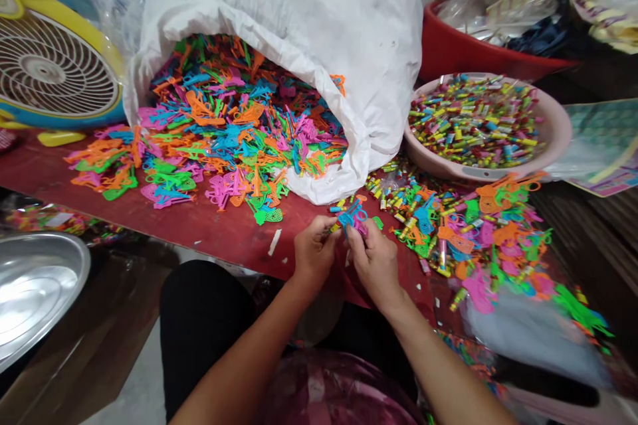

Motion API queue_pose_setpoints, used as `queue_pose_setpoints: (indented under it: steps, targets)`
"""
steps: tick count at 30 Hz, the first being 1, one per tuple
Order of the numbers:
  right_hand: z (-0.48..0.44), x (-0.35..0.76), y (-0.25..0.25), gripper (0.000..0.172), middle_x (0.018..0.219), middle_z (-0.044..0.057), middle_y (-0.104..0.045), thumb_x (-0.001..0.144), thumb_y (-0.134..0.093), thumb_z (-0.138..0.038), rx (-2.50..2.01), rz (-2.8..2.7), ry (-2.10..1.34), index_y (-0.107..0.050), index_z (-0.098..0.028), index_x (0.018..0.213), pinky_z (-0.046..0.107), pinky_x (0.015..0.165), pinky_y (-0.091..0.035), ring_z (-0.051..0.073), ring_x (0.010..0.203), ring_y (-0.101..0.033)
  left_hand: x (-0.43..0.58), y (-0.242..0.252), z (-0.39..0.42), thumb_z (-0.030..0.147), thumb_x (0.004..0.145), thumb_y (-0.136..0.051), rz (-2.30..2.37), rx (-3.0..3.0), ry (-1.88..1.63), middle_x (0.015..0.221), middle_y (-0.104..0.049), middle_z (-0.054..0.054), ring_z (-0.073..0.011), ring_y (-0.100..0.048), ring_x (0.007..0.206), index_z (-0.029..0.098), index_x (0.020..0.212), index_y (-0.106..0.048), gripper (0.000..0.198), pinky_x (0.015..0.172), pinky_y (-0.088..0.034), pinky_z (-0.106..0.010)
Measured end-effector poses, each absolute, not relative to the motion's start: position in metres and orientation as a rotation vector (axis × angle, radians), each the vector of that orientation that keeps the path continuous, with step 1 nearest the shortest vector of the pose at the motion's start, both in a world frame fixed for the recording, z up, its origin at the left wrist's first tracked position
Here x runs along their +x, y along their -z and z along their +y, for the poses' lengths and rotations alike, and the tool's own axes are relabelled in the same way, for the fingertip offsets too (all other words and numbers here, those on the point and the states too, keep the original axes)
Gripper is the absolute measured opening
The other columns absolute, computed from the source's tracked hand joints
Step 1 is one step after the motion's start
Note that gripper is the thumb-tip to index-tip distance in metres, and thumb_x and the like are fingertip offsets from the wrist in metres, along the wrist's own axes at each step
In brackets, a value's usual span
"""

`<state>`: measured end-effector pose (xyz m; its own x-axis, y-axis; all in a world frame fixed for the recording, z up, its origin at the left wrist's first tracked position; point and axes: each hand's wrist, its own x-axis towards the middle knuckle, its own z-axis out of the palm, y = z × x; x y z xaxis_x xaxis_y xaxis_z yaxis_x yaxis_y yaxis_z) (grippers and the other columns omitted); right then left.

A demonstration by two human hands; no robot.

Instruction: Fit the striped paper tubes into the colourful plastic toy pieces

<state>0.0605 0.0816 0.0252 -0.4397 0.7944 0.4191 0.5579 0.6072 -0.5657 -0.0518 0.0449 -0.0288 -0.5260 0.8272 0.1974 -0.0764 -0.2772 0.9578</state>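
Above the near edge of the red tabletop my two hands meet. In my left hand (pixel 315 249) the fingertips pinch a small yellow-wrapped tube (pixel 334 228). My right hand (pixel 375 259) is closed on small plastic toy pieces, a blue one (pixel 351 214) and a pink one beside it. The tube and the pieces are close together; whether they are joined I cannot tell. Just behind the hands a few more wrapped tubes (pixel 339 204) lie on the table. A loose green piece (pixel 377 222) is beside the right fingers.
A white sack (pixel 309 6) spills coloured plastic pieces (pixel 224 126) onto the red table (pixel 219 232). Wrapped tubes fill a pale pink basin (pixel 555 129). Mixed pieces and tubes (pixel 453 232) spread at right. A yellow fan (pixel 54 66) and a metal bowl (pixel 82 265) are at left.
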Motion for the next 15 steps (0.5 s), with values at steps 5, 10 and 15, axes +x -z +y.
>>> queue_pose_setpoints:
  steps: [5,10,15]
  targets:
    - [0.084,0.058,-0.026,0.026,0.061,-0.001,-0.057,0.099,-0.043,-0.039,-1.09,-2.11,-0.678,-0.05,-0.022,0.08,0.024,0.051,-0.037,0.014,0.051,-0.054,-0.053,0.03,0.042,0.028,0.089,-0.06,1.563,1.142,-1.763,0.091,-0.073,-0.003,-0.0168,-0.068,0.079,0.022,0.107,-0.067,0.02,0.073,-0.052,-0.027]
    - [0.099,0.075,-0.026,0.029,0.057,-0.004,-0.06,0.094,-0.052,-0.048,-1.128,-1.852,-1.132,-0.054,-0.021,0.083,0.022,0.044,-0.041,0.012,0.042,-0.054,-0.052,0.024,0.044,0.028,0.088,-0.063,1.627,1.278,-1.581,0.094,-0.072,-0.005,-0.0178,-0.068,0.082,0.021,0.115,-0.064,0.028,0.073,-0.052,-0.027]
    - [0.166,0.138,-0.067,0.028,0.059,-0.001,-0.062,0.08,-0.068,-0.045,-1.225,-1.442,-0.864,-0.06,-0.018,0.083,0.024,0.045,-0.044,0.012,0.043,-0.053,-0.063,0.006,0.058,0.021,0.093,-0.053,1.898,1.427,-1.569,0.099,-0.068,-0.006,-0.0182,-0.065,0.092,0.02,0.107,-0.068,0.021,0.082,-0.049,-0.028]
